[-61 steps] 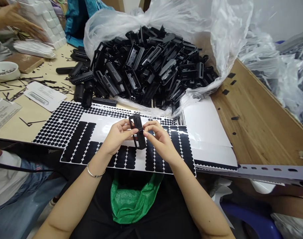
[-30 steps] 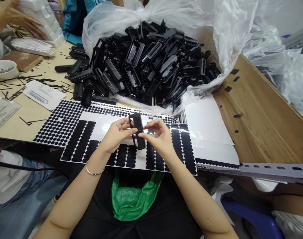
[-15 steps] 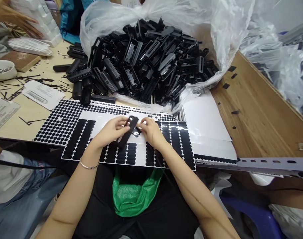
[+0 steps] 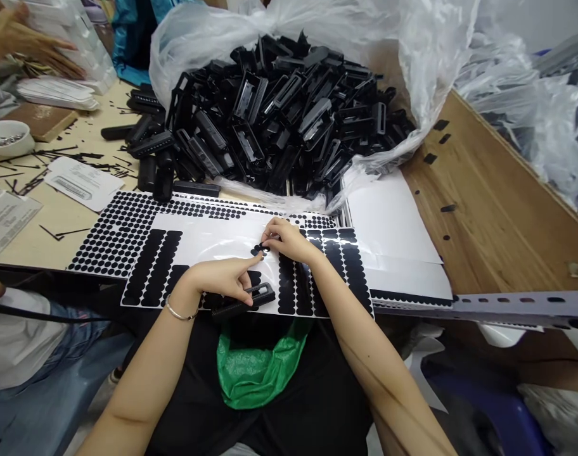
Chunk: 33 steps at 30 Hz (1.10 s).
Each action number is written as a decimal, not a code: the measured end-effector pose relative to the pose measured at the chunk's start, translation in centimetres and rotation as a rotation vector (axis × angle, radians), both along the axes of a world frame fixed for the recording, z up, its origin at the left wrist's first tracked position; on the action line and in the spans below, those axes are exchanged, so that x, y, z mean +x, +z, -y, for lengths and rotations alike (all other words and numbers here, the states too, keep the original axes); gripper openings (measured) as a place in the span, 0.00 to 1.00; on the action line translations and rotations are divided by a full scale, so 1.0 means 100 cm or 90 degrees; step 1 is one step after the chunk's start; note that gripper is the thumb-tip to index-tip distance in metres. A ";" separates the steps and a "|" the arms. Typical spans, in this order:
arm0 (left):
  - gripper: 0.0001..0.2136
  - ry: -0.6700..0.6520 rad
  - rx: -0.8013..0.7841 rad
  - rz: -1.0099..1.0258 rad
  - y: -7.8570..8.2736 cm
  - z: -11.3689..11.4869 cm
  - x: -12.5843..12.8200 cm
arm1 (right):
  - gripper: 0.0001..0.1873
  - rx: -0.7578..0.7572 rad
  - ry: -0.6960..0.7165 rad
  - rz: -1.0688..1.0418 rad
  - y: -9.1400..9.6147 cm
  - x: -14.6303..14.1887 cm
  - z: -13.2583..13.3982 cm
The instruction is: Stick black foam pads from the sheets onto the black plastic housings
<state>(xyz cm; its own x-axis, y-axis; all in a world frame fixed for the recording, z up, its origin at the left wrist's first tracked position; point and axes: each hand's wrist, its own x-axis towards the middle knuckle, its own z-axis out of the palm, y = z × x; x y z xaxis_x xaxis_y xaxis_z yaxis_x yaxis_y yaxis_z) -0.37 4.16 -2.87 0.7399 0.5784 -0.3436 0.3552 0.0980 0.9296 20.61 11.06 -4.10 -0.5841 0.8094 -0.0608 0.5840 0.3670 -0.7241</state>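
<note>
My left hand (image 4: pixel 222 278) holds a black plastic housing (image 4: pixel 244 303) low against the near edge of a white sheet of black oval pads (image 4: pixel 213 244); its forefinger stretches toward the pads. My right hand (image 4: pixel 286 242) rests on the sheet with its fingertips pinched at a small black pad (image 4: pixel 259 249) in the middle of the sheet.
A clear plastic bag (image 4: pixel 279 38) heaped with black housings (image 4: pixel 279 114) stands behind the sheets. A sheet of round black dots (image 4: pixel 113 228) lies at left, white sheets (image 4: pixel 393 221) at right. Another person's hand (image 4: pixel 27 41) works far left near a white bowl (image 4: pixel 6 136). A green bag (image 4: pixel 255 367) lies on my lap.
My left hand has brought the housing down from in front of me to the sheet's near edge. My right hand let go of it and went to the pads.
</note>
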 end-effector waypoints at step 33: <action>0.60 0.012 -0.108 -0.075 0.002 -0.010 0.008 | 0.06 0.019 -0.153 -0.073 -0.009 -0.005 0.016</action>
<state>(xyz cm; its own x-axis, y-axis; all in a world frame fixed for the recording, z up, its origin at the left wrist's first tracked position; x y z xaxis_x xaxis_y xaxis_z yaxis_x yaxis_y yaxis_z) 0.40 5.13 -2.64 0.6791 0.5174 -0.5207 0.4567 0.2575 0.8515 20.13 9.45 -5.03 -0.3763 0.9262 0.0211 0.5719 0.2501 -0.7813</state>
